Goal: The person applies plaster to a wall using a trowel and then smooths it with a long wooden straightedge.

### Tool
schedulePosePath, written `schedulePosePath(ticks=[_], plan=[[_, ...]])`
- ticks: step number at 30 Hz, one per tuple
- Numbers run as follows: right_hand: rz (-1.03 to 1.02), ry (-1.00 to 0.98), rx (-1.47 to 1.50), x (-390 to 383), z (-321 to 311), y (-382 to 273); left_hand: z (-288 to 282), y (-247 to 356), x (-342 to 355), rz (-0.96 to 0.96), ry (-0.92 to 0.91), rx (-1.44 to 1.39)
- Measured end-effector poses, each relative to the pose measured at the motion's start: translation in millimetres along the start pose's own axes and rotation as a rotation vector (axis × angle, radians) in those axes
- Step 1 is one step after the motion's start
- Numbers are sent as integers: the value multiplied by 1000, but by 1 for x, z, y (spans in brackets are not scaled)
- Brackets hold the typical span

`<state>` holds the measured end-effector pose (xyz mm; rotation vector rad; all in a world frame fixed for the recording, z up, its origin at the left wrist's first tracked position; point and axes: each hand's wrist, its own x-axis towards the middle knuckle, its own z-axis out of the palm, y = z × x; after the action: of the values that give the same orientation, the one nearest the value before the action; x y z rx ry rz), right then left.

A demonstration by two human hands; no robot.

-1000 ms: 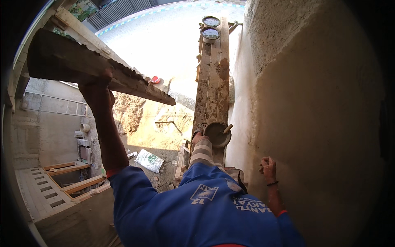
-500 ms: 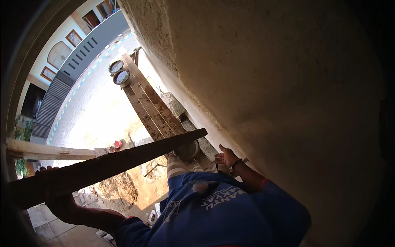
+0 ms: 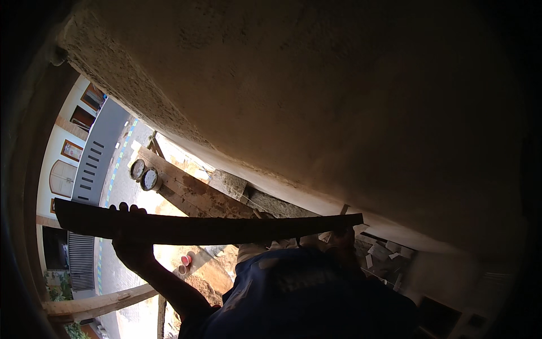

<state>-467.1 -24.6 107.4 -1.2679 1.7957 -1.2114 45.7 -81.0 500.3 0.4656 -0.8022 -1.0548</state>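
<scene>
A long, dark wooden board [image 3: 226, 229] lies nearly level across the view in front of my body, narrowing toward its right end. My left hand [image 3: 131, 237] is closed around the board's wider left part; the fingertips show over its upper edge and the wrist comes from below. My right hand [image 3: 341, 240] is at the underside of the board's right end. Shadow and the board hide its fingers, so I cannot tell whether it grips. Below the board, my blue shirt [image 3: 305, 282] is in deep shade.
A large plastered wall [image 3: 316, 113] rises on the right. Scaffold planks [image 3: 192, 189] run away to the far left, bearing two buckets [image 3: 149, 179] of grey mix. A wooden pole [image 3: 101, 302] crosses at lower left. Red cups [image 3: 185, 260] are on the ground below, and debris [image 3: 384, 254] at right.
The board has swung from a slant to nearly level, its right end moving right and down. My left hand has risen with it. My right hand, open and apart before, is now at the board's end.
</scene>
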Motion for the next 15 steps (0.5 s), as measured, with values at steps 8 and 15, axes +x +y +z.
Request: schedulePosePath(ticks=[8, 15], plan=[[21, 718, 298, 85, -162, -17, -46, -191, 100, -175, 226, 141], [-464, 990, -653, 166, -275, -47, -5, -359, 167, -317, 483, -65]])
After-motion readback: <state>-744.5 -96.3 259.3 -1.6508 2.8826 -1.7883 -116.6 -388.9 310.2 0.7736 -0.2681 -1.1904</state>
